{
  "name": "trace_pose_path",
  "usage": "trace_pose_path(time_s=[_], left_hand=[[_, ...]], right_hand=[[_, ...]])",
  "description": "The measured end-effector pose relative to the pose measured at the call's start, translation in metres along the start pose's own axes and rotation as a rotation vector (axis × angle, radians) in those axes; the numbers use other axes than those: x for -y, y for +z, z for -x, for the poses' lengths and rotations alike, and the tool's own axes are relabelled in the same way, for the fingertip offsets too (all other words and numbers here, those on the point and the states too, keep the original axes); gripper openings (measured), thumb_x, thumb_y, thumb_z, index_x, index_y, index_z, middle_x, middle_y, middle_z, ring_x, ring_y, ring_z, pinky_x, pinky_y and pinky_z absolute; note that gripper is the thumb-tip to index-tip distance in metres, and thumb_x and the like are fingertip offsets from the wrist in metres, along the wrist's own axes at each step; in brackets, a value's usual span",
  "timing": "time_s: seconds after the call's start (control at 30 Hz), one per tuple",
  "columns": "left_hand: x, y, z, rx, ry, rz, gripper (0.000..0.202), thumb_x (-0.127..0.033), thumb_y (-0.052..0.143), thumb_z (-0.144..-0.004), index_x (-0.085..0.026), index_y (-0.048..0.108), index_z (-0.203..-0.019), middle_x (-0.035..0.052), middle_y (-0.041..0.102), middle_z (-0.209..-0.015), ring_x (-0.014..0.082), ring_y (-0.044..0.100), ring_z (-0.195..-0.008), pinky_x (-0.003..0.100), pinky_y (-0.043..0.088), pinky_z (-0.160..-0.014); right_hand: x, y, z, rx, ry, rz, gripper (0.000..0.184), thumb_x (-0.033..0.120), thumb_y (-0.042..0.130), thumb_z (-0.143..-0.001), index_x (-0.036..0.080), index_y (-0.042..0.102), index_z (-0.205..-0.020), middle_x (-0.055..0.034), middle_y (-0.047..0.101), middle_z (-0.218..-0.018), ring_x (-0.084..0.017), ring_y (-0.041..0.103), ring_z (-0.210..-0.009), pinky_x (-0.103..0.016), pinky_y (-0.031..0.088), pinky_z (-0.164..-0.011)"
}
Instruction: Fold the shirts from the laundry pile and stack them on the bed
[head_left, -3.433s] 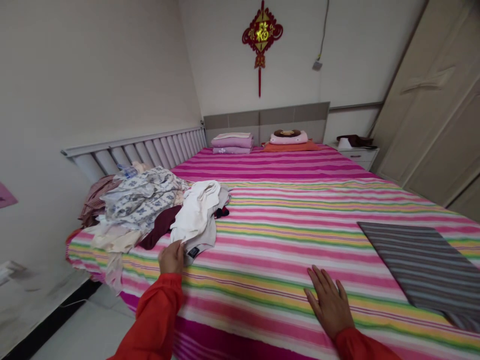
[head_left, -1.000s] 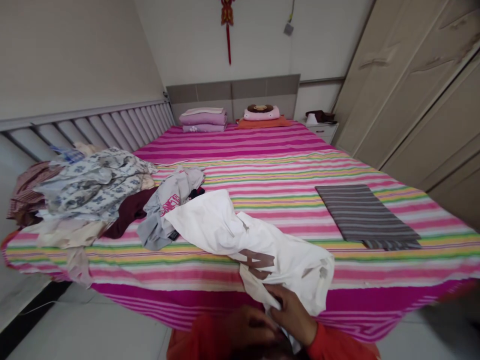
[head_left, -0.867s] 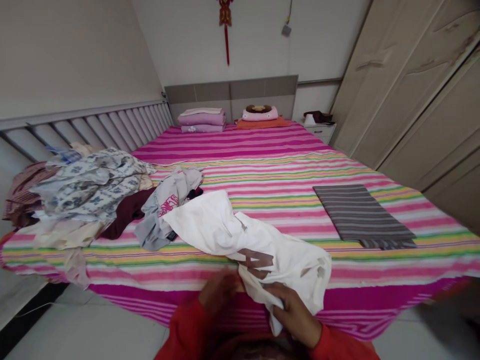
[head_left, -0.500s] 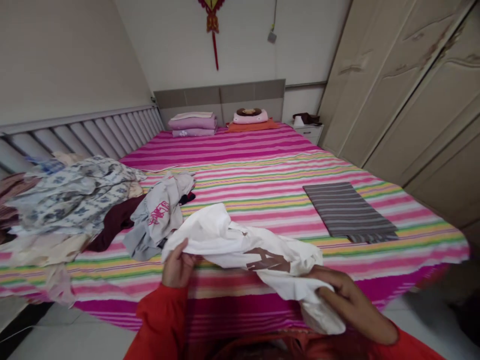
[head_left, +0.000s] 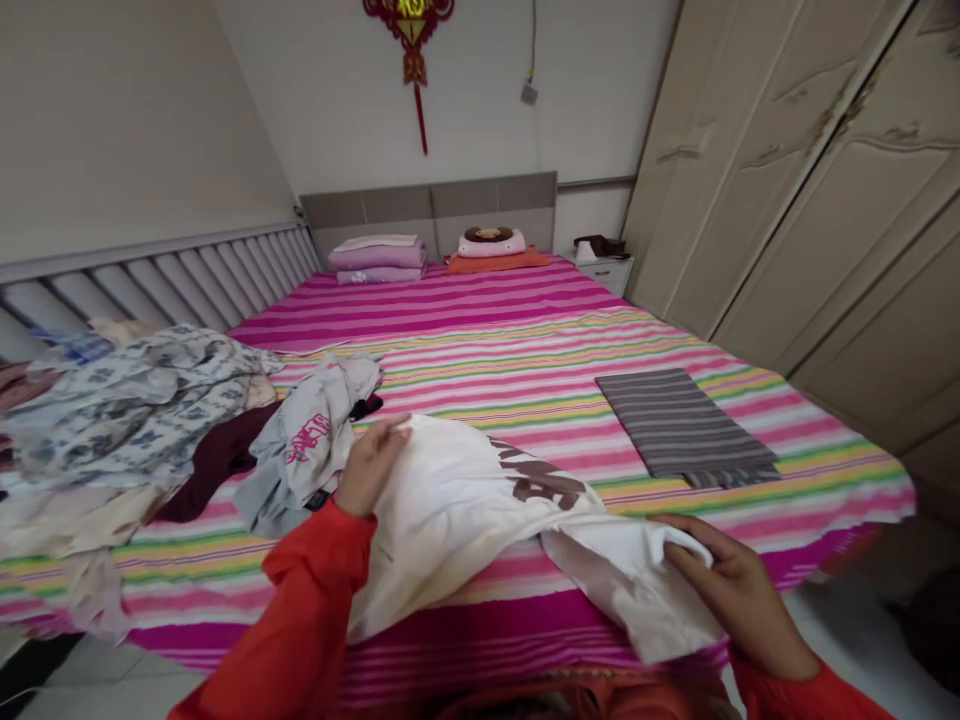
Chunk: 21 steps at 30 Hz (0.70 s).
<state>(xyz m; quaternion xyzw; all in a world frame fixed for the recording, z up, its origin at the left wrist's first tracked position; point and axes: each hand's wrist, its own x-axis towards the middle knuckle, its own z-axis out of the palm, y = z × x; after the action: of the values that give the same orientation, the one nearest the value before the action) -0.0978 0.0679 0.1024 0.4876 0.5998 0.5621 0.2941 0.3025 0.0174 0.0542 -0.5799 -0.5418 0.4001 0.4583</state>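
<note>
A white garment with a dark brown print (head_left: 457, 490) stretches between my two hands over the near side of the bed. My left hand (head_left: 373, 462) pinches its far left edge between thumb and fingers. On the right, my right hand (head_left: 739, 590) grips a bunched part, and a loose flap hangs below it. The garment is partly spread on the left and crumpled toward the right; what kind of garment it is, I cannot tell. Just left of my left hand lies a crumpled grey garment with pink lettering (head_left: 304, 440).
A folded grey striped cloth (head_left: 682, 425) lies on the right of the striped bedsheet (head_left: 480, 370). Heaped clothes (head_left: 142, 400) cover the left side by the bed rail (head_left: 187, 265). Folded bedding (head_left: 379, 258) sits at the headboard (head_left: 495, 205). A wardrobe (head_left: 787, 200) stands at the right.
My left hand has moved up and away from me, spreading the left part of the white garment wider. My right hand has shifted slightly right, still gripping it.
</note>
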Motion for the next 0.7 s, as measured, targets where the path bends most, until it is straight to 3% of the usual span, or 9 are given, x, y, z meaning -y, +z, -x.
trace_pose_path(time_s=[0.1, 0.23, 0.33, 0.4, 0.5, 0.57, 0.63, 0.7], left_hand=[[0.037, 0.024, 0.062, 0.309, -0.073, -0.062, 0.040, -0.044, 0.077, -0.062, -0.019, 0.072, -0.093, 0.0115, 0.070, -0.104, 0.0289, 0.062, -0.101, 0.044, 0.044, -0.099], [0.101, 0.035, 0.135, 0.402, -0.082, -0.219, 0.063, -0.030, 0.087, -0.046, -0.027, 0.070, -0.107, 0.0118, 0.061, -0.128, 0.0368, 0.048, -0.126, 0.048, 0.028, -0.114], [0.137, 0.017, 0.156, 0.243, -0.132, -0.174, 0.058, -0.018, 0.077, -0.053, -0.028, 0.069, -0.109, 0.0099, 0.057, -0.133, 0.0365, 0.042, -0.131, 0.045, 0.018, -0.118], [0.144, -0.004, 0.154, 0.059, -0.174, -0.151, 0.042, -0.017, 0.072, -0.057, -0.027, 0.073, -0.098, 0.0099, 0.064, -0.121, 0.0344, 0.046, -0.127, 0.040, 0.020, -0.118], [0.133, -0.037, 0.138, -0.157, -0.186, -0.256, 0.025, -0.026, 0.071, -0.061, -0.029, 0.071, -0.086, 0.0067, 0.067, -0.105, 0.0307, 0.050, -0.119, 0.035, 0.027, -0.114], [0.122, -0.056, 0.130, -0.220, -0.174, -0.336, 0.029, -0.034, 0.075, -0.057, -0.030, 0.069, -0.086, 0.0051, 0.067, -0.101, 0.0299, 0.054, -0.110, 0.034, 0.038, -0.106], [0.117, -0.070, 0.128, -0.247, -0.224, -0.386, 0.036, -0.038, 0.079, -0.049, -0.027, 0.068, -0.081, 0.0042, 0.067, -0.090, 0.0287, 0.058, -0.096, 0.033, 0.049, -0.089], [0.120, -0.076, 0.136, -0.268, -0.383, -0.347, 0.037, -0.044, 0.081, -0.047, -0.025, 0.065, -0.075, 0.0014, 0.063, -0.072, 0.0260, 0.060, -0.081, 0.031, 0.051, -0.069]], right_hand=[[-0.011, 0.000, -0.002, -0.019, -0.024, 0.056, 0.035, 0.048, 0.070, -0.062, 0.019, 0.073, -0.081, -0.0062, 0.074, -0.082, -0.024, 0.067, -0.079, -0.027, 0.054, -0.064], [-0.018, -0.001, -0.005, -0.051, -0.034, 0.074, 0.034, 0.050, 0.067, -0.064, 0.019, 0.070, -0.079, -0.0060, 0.073, -0.081, -0.024, 0.066, -0.077, -0.029, 0.054, -0.066], [-0.029, -0.006, -0.011, -0.098, -0.050, 0.156, 0.032, 0.047, 0.064, -0.064, 0.020, 0.069, -0.080, -0.0057, 0.073, -0.080, -0.024, 0.066, -0.076, -0.031, 0.053, -0.067], [-0.040, -0.010, -0.015, -0.129, -0.095, 0.279, 0.029, 0.044, 0.062, -0.064, 0.021, 0.068, -0.080, -0.0061, 0.072, -0.082, -0.025, 0.065, -0.077, -0.034, 0.053, -0.071], [-0.054, -0.016, -0.014, -0.192, -0.232, 0.498, 0.029, 0.039, 0.057, -0.064, 0.021, 0.069, -0.084, -0.0089, 0.070, -0.089, -0.028, 0.063, -0.086, -0.042, 0.051, -0.080], [-0.059, -0.015, -0.007, -0.249, -0.314, 0.592, 0.035, 0.038, 0.055, -0.066, 0.020, 0.069, -0.092, -0.0108, 0.068, -0.094, -0.030, 0.061, -0.091, -0.045, 0.049, -0.083], [-0.061, -0.013, 0.006, -0.288, -0.350, 0.632, 0.039, 0.039, 0.054, -0.069, 0.019, 0.067, -0.101, -0.0113, 0.066, -0.099, -0.029, 0.060, -0.092, -0.045, 0.049, -0.082], [-0.065, -0.011, 0.023, -0.316, -0.341, 0.649, 0.040, 0.040, 0.056, -0.071, 0.020, 0.066, -0.104, -0.0110, 0.065, -0.100, -0.029, 0.059, -0.091, -0.046, 0.049, -0.082]])
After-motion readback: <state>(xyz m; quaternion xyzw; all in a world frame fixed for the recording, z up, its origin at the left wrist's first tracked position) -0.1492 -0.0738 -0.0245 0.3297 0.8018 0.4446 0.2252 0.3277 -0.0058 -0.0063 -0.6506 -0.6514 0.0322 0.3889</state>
